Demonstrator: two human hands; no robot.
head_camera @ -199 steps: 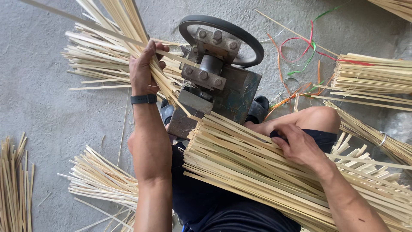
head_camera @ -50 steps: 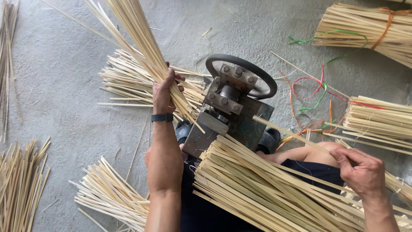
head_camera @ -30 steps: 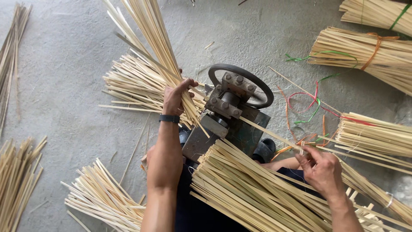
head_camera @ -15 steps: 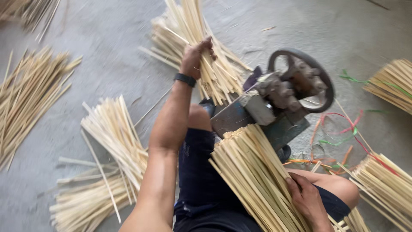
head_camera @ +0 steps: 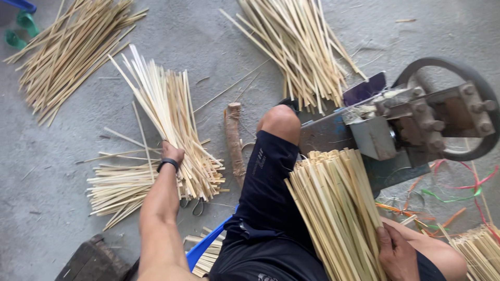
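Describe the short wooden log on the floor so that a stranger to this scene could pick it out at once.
Start at the grey metal machine with the wheel, then go left past the raised knee. There the log lies on the concrete floor. It alone is thick, brown and rough-barked; everything around it is thin pale bamboo strips.

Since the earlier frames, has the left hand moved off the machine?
Yes. The left hand has swung away from the wheeled machine, out to the person's left, and now rests on a bundle of sticks on the floor beyond the knee.
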